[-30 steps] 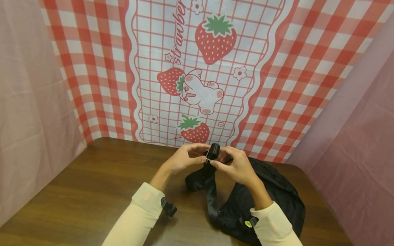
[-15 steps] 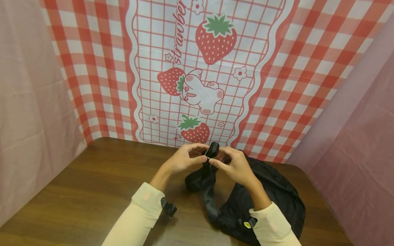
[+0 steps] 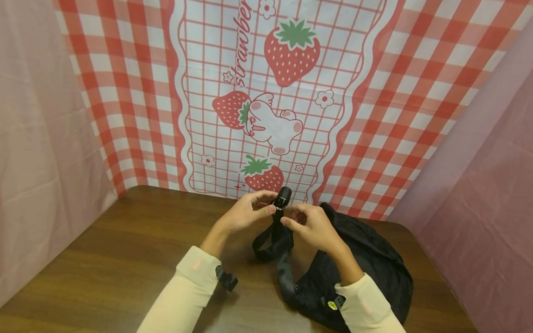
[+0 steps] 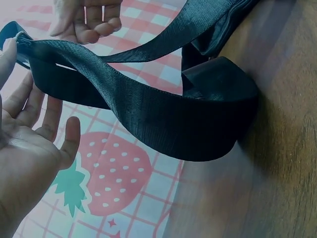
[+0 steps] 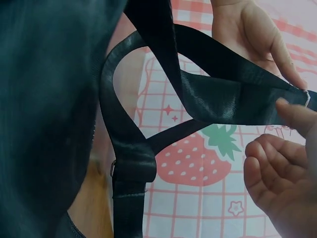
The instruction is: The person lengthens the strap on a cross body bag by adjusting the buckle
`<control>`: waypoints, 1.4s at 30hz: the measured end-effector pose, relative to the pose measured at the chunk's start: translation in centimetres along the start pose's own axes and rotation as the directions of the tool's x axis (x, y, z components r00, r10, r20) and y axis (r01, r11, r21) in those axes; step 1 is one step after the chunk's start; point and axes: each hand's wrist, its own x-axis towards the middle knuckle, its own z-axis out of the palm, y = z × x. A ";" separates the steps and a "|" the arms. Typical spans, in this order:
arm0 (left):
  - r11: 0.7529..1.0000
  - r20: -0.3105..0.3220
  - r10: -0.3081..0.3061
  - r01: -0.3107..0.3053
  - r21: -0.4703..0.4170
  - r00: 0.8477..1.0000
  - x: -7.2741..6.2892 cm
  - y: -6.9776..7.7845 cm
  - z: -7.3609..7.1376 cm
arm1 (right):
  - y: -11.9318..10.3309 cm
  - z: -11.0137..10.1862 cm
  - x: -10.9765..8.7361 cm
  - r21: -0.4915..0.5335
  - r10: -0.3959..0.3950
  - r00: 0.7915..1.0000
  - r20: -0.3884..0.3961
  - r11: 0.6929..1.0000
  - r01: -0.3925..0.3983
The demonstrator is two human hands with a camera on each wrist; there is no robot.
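Observation:
A black bag (image 3: 374,259) lies on the table at the right, and its wide black strap (image 3: 285,273) rises from it in loops. My left hand (image 3: 241,215) pinches the strap near its raised, doubled-over end (image 3: 284,196). A small pale piece (image 5: 308,98) crosses the strap at that spot. On the other side, my right hand (image 3: 314,226) has its thumb tip at the strap's edge, while its other fingers hang loosely bent below. In the left wrist view the strap (image 4: 163,119) twists and sags down toward the table.
The brown wooden table (image 3: 104,259) spreads left of the bag. Behind it hangs a red-and-white checked cloth (image 3: 154,106) with strawberries. Pink curtains (image 3: 483,185) enclose the sides. A strap adjuster (image 5: 113,168) shows near the bag in the right wrist view.
The strap's raised end has shifted slightly up and left with my left hand. My right thumb and fingers have loosened from the pinch and dropped a little lower.

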 end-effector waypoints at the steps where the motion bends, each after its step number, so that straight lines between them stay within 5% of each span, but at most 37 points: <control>1: 1.000 -0.001 -0.001 0.001 -0.001 1.000 0.0 0.0 0.0 | 0.1 0.1 0.0 0.004 0.010 1.000 0.009 1.000 -0.010; 12: 0.998 0.025 -0.013 0.015 -0.056 1.000 -0.2 -0.1 -0.1 | 0.3 0.9 -0.2 0.024 0.064 0.996 0.067 0.998 -0.066; 26: 0.997 0.034 -0.020 0.023 -0.080 0.999 -0.4 -0.2 -0.5 | 0.5 0.5 -0.2 0.059 0.059 0.994 0.097 0.996 -0.065; 42: 0.997 0.085 -0.011 0.017 -0.079 0.996 -0.2 -0.2 -0.4 | 1.1 -0.9 -0.2 0.119 0.044 0.973 0.226 0.990 -0.073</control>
